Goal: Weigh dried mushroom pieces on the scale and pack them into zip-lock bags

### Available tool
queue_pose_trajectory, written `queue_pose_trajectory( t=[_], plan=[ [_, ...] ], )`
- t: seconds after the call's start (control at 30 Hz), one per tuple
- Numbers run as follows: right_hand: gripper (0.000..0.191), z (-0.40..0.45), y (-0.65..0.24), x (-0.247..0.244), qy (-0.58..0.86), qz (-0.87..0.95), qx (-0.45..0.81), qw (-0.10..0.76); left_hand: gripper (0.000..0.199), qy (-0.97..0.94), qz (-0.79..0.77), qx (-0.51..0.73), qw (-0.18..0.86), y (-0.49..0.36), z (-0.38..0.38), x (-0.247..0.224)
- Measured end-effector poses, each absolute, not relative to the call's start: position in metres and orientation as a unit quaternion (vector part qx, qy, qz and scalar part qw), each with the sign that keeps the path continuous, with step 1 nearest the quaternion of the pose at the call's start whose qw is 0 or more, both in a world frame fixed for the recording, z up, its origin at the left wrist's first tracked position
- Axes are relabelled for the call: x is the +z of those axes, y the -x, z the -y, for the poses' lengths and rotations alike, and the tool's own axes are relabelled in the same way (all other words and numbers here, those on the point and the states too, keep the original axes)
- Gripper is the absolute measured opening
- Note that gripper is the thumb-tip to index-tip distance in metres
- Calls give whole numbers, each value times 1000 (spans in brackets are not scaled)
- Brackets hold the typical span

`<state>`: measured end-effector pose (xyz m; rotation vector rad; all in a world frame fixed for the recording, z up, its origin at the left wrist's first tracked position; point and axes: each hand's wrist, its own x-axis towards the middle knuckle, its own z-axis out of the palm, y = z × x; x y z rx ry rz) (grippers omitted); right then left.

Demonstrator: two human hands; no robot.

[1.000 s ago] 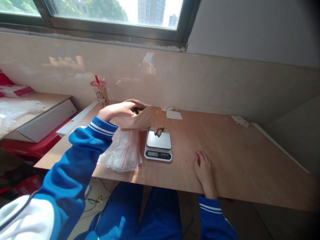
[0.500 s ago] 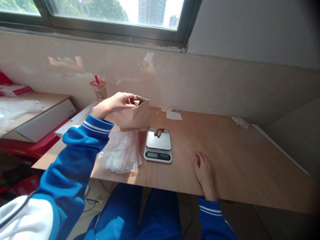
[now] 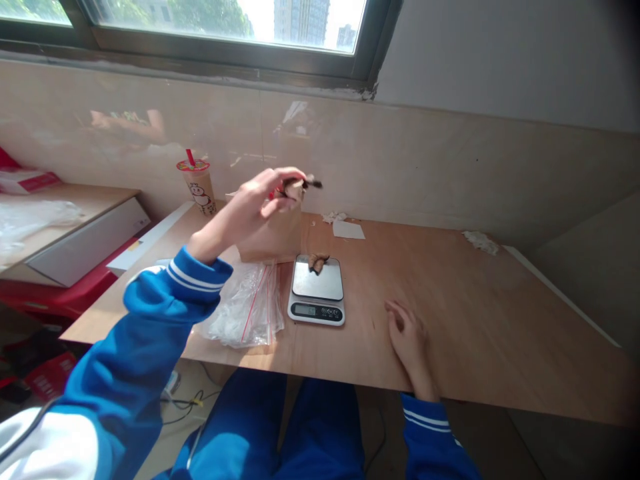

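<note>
- The left hand is raised over the paper bag, its thumb and fingers pinched on a small clump of dried pieces.
- That clump looks two-toned: a pale tan, irregular body in the middle, with very dark, almost black parts around it. One dark tip juts out to the right past the fingertips. Its finer detail is blurred, and how many pieces are in the grip cannot be told.
- The brown piece lies on the far part of the steel plate of the kitchen scale. It is warm brown, lumpy and curled, with lobes and dark, blackish edges; its surface appears dry and matte.
- The scale is white around its base, with a dark panel facing the person; the digits are too faint to read.
- The bag is plain tan and stands upright behind the clear zip bags; the hand and wrist cover part of it.
- The zip bags lie in a crinkled, glossy stack left of the scale, marked by red seal lines.
- The right hand rests on the wooden table, fingers loosely curled and gripping nothing visible.
</note>
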<state>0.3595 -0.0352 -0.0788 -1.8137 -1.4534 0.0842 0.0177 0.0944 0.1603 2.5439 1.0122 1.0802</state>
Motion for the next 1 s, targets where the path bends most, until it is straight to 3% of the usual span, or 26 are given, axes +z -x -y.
queue_pose_trajectory(
  t=[0.1, 0.2, 0.3, 0.43, 0.57, 0.73, 0.83, 1.0],
  plan=[
    [42, 34, -317, -36, 629, 559, 191, 506, 40, -887, -266, 284, 251, -41, -79, 128],
    [50, 30, -273, -2, 511, 586, 333, 534, 37, -868, -221, 240, 375, -61, -68, 89],
    [53, 21, -249, 7, 477, 581, 374, 544, 39, -846, -228, 231, 424, -70, -61, 61],
    [40, 9, -246, 1, 486, 539, 385, 569, 52, -804, -256, 231, 484, -72, -54, 44],
    [33, -4, -250, -4, 492, 499, 380, 603, 65, -773, -297, 265, 493, -71, -55, 40],
    [40, -29, -265, -22, 538, 464, 326, 624, 50, -742, -374, 281, 481, -63, -67, 28],
    [41, -39, -273, -37, 581, 488, 281, 588, 35, -749, -405, 274, 447, -56, -73, 19],
    [37, -38, -271, -46, 621, 549, 201, 523, 32, -751, -431, 280, 414, -51, -73, 15]
  ],
)
